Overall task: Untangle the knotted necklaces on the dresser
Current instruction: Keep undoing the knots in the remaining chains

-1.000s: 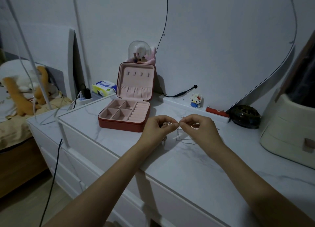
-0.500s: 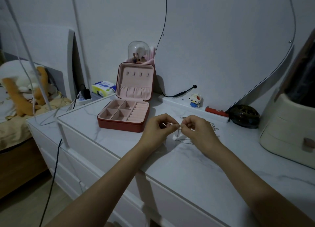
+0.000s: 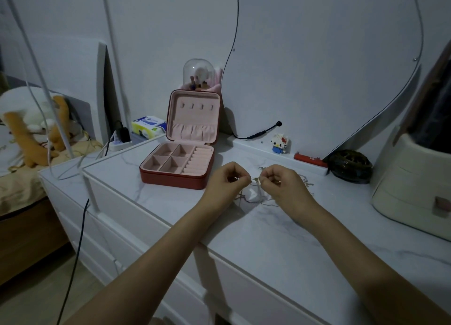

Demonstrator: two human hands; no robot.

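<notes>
A tangle of thin necklaces (image 3: 255, 195) hangs between my two hands and trails onto the white marble dresser top (image 3: 268, 232). My left hand (image 3: 225, 180) pinches the chains at its fingertips, fingers curled. Close on the right, my right hand (image 3: 283, 183) pinches the same chains, the two fingertips a small gap apart. More loose chain (image 3: 308, 182) lies on the dresser behind my right hand. Details of the knot are too fine to make out.
An open red jewellery box (image 3: 178, 168) with pink lining stands left of my hands. Along the back are a small block figure (image 3: 280, 143), a red bar (image 3: 308, 159) and a dark round dish (image 3: 350, 166). A cream organiser (image 3: 415, 185) stands at the right.
Both hands stay in place over the dresser, working the chains. The fingertips have drawn slightly apart and the hanging loops have shifted a little.
</notes>
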